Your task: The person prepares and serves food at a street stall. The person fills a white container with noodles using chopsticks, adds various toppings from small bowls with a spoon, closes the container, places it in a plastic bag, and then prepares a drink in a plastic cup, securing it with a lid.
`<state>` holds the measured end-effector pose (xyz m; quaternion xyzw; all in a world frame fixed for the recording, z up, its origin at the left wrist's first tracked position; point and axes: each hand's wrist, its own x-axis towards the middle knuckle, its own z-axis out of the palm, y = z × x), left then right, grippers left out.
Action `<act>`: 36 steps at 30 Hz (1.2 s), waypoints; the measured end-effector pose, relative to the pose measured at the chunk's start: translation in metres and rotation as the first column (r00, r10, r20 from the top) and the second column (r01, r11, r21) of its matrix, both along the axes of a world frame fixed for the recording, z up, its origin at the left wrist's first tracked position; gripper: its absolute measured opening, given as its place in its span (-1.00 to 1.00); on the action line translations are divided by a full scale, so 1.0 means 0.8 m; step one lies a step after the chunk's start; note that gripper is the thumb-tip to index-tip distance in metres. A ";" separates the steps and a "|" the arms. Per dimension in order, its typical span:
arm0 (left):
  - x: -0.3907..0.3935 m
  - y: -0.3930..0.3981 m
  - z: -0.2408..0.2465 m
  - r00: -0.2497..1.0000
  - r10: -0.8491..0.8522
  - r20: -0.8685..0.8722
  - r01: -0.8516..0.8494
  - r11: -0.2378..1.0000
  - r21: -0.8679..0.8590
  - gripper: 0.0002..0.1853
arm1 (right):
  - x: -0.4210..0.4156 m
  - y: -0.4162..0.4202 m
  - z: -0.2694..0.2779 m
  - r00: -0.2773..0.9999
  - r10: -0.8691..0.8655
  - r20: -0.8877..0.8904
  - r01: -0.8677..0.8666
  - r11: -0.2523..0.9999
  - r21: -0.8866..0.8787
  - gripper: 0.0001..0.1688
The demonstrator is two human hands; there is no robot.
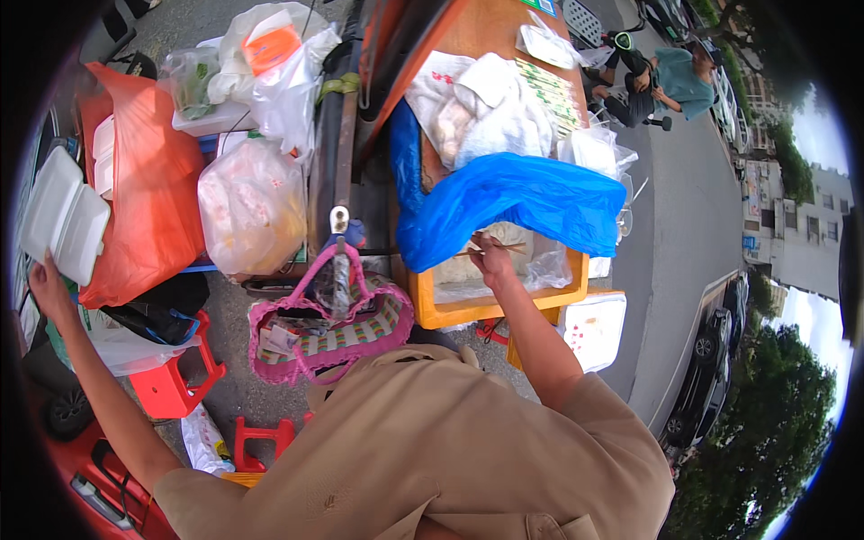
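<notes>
At the far left my left hand [50, 287] grips the lower edge of an opened white foam clamshell box [65, 214], beside a red plastic bag [150, 196]. My right hand [491, 256] holds a pair of wooden chopsticks [513, 248] inside a yellow plastic crate [503, 305]. The crate is lined with clear plastic and has whitish contents [466, 271], whose kind I cannot tell. A blue plastic bag [513, 196] covers the crate's far part. Just beyond lie white towels [503, 111] on a brown board.
A pink-rimmed woven basket [331, 337] with banknotes stands near my waist. Red plastic stools [169, 391] are at the lower left. Filled plastic bags [253, 206] stand between the red bag and a metal bar [344, 155]. A person [678, 81] sits by the road at upper right.
</notes>
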<state>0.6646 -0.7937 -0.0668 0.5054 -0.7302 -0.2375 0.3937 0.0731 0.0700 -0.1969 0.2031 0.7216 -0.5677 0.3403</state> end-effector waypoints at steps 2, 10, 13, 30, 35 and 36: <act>-0.001 0.087 0.085 0.995 0.013 -0.098 0.000 0.991 0.137 -0.51 | 0.008 -0.019 0.007 0.996 0.076 0.051 -0.074 0.997 -0.038 -0.53; -0.163 0.596 0.183 0.861 0.041 -0.508 0.284 0.790 0.544 -0.58 | -0.029 0.010 -0.037 0.955 -0.007 0.297 0.102 0.947 -0.304 -0.75; -0.219 0.754 0.122 0.870 0.080 -0.487 0.364 0.563 0.742 -0.54 | -0.029 0.029 -0.024 0.932 0.012 0.363 0.134 0.918 -0.374 -0.80; -0.342 0.908 0.067 0.773 -0.082 -0.629 0.633 0.162 0.757 -0.32 | -0.035 0.162 0.124 0.967 -0.001 0.254 0.174 0.730 -0.661 -0.87; -0.406 0.891 0.054 0.800 -0.239 -0.550 0.600 0.357 0.716 -0.50 | -0.033 0.180 0.205 0.995 0.003 0.099 0.061 0.771 -0.633 -0.84; -0.419 0.888 0.046 0.791 -0.319 -0.522 0.611 0.366 0.702 -0.52 | -0.033 0.183 0.224 0.998 0.006 0.064 0.035 0.781 -0.623 -0.84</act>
